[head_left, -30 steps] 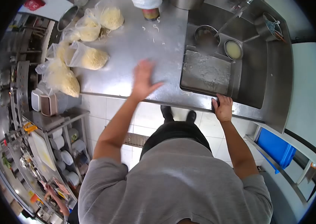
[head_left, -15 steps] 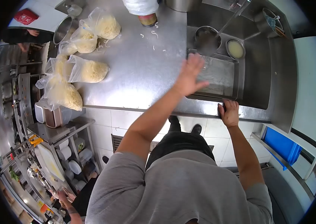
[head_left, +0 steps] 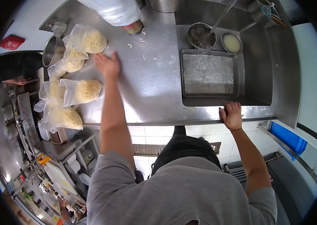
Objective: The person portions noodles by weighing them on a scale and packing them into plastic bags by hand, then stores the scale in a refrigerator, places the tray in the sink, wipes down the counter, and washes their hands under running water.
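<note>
My left hand (head_left: pixel 108 65) is low over the steel counter (head_left: pixel 143 93), fingers stretched out and holding nothing. It is nearest to the clear plastic bags of pale noodles, just right of an upper noodle bag (head_left: pixel 93 41) and above a lower noodle bag (head_left: pixel 87 91). My right hand (head_left: pixel 232 115) rests on the front ledge of the sink (head_left: pixel 257 75), thumb apart from the fingers, with nothing visible in it. Stray noodle pieces (head_left: pixel 142 42) lie on the counter beyond my left hand.
In the sink are a rectangular metal tray (head_left: pixel 209 75), a bowl (head_left: pixel 201 36) under running water and a small bowl of cloudy liquid (head_left: pixel 232 43). A plastic-covered container (head_left: pixel 132 27) stands at the back. Shelving (head_left: pixel 59 140) and another person's hand (head_left: pixel 64 206) are at left.
My left hand has swept left from the sink's edge across the counter to the noodle bags. My right hand has stayed on the ledge. The view has shifted slightly.
</note>
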Demonstrator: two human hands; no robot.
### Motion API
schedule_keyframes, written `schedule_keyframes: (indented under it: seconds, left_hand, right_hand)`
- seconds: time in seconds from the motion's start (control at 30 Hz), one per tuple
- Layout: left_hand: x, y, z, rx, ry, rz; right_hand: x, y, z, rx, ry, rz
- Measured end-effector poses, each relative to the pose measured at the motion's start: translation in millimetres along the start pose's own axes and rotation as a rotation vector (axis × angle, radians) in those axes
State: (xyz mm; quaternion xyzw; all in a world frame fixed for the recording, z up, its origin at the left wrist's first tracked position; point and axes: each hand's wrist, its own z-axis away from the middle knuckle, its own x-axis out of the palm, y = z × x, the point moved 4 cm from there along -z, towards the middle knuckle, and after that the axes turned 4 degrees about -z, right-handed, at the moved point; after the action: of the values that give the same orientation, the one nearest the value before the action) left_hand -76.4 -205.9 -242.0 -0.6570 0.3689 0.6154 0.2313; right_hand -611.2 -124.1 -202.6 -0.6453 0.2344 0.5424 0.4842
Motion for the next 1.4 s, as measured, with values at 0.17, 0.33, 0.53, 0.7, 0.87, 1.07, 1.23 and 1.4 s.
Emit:
schedule_keyframes:
  seconds: [0.17,0.33,0.53,0.7,0.87,1.07,1.23,1.4]
  left_hand:
    - [17.8,129.5,48.6,0.167,0.017,0.247]
    - [23.7,176.1,61.4,0.251,-0.002,0.082]
    - [1.2,239.3,114.6,0.751,-0.253,0.598]
    - [12.9,188.6,25.8,0.497,0.061,0.338]
    - [28.6,211.6,88.6,0.516,-0.053,0.216]
    - [-28.7,227.0,229.1,0.862,-0.536,0.852]
    - [-65.0,38.5,170.0,0.839,-0.295,0.36]
    - [-89.5,-102.7,156.5,0.816,-0.62,-0.139]
  right_hand:
    - [1.5,0.4,0.3,0.001,0.003,-0.013]
    - [-0.2,0.6,1.4,-0.017,0.042,-0.015]
    - [-1.3,1.6,0.6,-0.014,0.043,-0.015]
    - [-2.9,0.0,1.8,-0.02,0.044,-0.021]
    - [-2.6,0.7,3.7,-0.011,0.061,0.005]
    - [-0.9,2.2,1.9,0.015,-0.004,-0.011]
    - [0.8,4.6,3.0,-0.004,0.048,-0.012]
    - [0.2,3.0,3.0,-0.032,0.069,-0.01]
